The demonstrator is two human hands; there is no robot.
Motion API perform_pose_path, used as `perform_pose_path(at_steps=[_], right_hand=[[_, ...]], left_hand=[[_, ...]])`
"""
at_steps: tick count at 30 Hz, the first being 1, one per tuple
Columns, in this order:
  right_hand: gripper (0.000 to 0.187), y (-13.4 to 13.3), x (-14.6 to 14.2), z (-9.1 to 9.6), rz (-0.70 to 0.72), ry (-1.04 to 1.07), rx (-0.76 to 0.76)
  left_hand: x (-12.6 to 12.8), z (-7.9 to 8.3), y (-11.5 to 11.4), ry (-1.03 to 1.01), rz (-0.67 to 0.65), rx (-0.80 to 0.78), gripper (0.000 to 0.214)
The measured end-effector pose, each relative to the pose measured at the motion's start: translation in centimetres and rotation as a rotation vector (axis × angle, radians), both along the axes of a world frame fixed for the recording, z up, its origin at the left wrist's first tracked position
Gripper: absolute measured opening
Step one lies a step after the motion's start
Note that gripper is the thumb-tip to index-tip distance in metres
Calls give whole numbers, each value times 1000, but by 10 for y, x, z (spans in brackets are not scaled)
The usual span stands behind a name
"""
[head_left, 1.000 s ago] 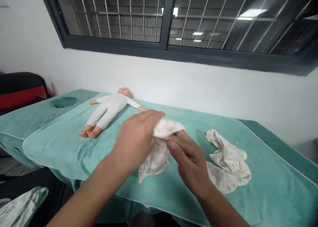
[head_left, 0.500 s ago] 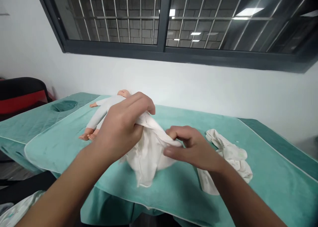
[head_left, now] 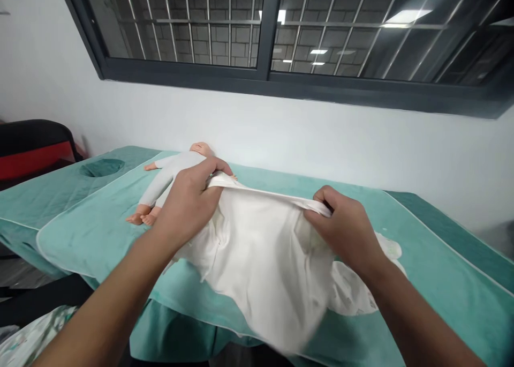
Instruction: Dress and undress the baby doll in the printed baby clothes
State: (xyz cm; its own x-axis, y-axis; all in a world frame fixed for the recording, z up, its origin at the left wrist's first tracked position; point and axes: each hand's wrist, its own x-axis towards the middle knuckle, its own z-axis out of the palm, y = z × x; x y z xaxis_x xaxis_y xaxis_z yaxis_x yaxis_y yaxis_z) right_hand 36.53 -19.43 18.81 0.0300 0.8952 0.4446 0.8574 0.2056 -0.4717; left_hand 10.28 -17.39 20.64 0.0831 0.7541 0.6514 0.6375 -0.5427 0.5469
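Note:
A white baby garment (head_left: pixel 265 254) hangs spread out between my two hands above the teal towel (head_left: pixel 80 227). My left hand (head_left: pixel 188 206) is closed on its top edge at the left. My right hand (head_left: pixel 345 230) is closed on the same edge at the right, so that the edge is pulled taut. A baby doll in a white suit (head_left: pixel 168 177) lies on its back on the towel behind my left hand, its head toward the wall. Another crumpled white garment (head_left: pixel 385 249) lies on the towel, mostly hidden behind my right hand.
The towel covers a teal padded table (head_left: pixel 453 233) with a face hole (head_left: pixel 102 167) at its left end, set against a white wall under a barred window. A black and red chair (head_left: pixel 32 147) stands at the left. Patterned cloth (head_left: pixel 28 340) lies low at the bottom left.
My hands have moved apart and the bunched white garment has been pulled open and stretched wide between them. The doll and the other garment have not moved.

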Motion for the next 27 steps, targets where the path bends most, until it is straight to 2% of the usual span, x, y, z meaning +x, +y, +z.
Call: perform_pose_path(at_steps=[2,4,6,10,13,17,22,24,27], right_hand=[[16,-2,-7,-5,-92,-135,42],[9,-6,-14,-7,-69,-243,35],[16,-8,-18,-7,-37,-321,51],[42,0,-9,-1,-82,-364,112],[36,8,5,2,-23,-252,93],[28,17,21,-6,96,-45,32],[23,20,38,-21,61,183,-287],[23,20,42,-21,47,206,-280],[27,33,41,-23,12,130,-235]], left_hand=[[5,-3,-2,-6,-21,-16,37],[11,-5,-7,16,-34,24,38],[14,-6,-13,43,-12,98,35],[11,-7,-19,211,167,282,32],[4,-13,-13,433,327,319,35],[-5,-28,1,522,450,180,42],[-24,-42,13,314,422,-148,45],[-29,-40,18,239,440,-219,47],[-28,-39,38,309,510,-305,43]])
